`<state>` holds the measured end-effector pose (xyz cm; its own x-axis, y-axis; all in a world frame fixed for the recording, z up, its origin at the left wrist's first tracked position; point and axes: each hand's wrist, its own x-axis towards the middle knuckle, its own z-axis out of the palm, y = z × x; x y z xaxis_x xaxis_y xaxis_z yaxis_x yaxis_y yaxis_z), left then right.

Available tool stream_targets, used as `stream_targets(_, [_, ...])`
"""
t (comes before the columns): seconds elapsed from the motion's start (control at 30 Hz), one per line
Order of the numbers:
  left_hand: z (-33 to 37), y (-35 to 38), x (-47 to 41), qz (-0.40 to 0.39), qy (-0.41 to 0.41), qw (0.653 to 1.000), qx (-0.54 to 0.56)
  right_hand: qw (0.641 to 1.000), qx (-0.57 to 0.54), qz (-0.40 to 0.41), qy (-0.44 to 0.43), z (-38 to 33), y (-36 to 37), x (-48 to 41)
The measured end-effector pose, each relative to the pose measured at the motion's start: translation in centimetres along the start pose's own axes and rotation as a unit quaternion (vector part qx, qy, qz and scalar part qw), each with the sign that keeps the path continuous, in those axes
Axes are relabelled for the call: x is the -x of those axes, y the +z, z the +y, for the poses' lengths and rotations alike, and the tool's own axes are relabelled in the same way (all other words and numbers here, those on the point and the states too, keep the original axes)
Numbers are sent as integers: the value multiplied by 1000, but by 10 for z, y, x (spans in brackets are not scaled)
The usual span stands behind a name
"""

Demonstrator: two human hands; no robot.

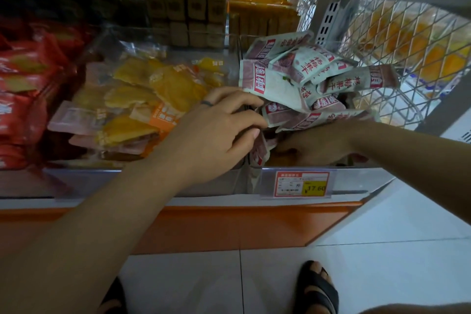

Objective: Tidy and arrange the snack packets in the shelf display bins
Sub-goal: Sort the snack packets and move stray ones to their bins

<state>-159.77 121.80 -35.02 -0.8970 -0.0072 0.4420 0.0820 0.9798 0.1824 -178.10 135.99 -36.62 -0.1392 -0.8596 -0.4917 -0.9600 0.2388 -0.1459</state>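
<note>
A heap of white and maroon snack packets (300, 76) fills the right bin of the shelf. My left hand (219, 130) reaches over the divider, its fingers curled round packets at the heap's near left edge. Beneath the heap lies my right hand (313, 148), palm under the lowest packets, with its fingers hidden by them. In the bin to the left lie clear packets of yellow dried fruit (142, 99).
Red packets (23, 84) fill the far left bin. Brown boxes (183, 15) and orange packs (262, 15) stand at the back. A wire mesh basket (397, 58) with yellow packs is on the right. A price tag (300, 183) hangs on the bin's clear front edge.
</note>
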Motion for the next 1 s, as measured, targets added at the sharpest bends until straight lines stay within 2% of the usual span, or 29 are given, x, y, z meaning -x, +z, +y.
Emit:
stream_targets(0.07, [-1,0,0,1,0,1000,-1,999,12,24,27,3,-1,-3])
stream_targets(0.2, [0,0,0,1,2,1000,4,996,10,13,84,-1,2,4])
stream_targets(0.5, [0,0,0,-2,-4,1000,-1,994,55,-13,91,-10,-8,3])
stream_targets(0.67, [1,0,1,1,-1,1000,-5,996,9,-25,87,-8,-12,2])
stream_targets(0.8, [1,0,1,-1,-3,1000,-3,985,-45,-113,118,-12,-20,2])
stream_targets(0.93, [1,1,1,-4,-4,1000,-4,980,-113,-88,136,-21,-25,13])
stream_targets(1.0, [1,1,1,-5,-5,1000,-6,967,-190,-91,146,-28,-28,18])
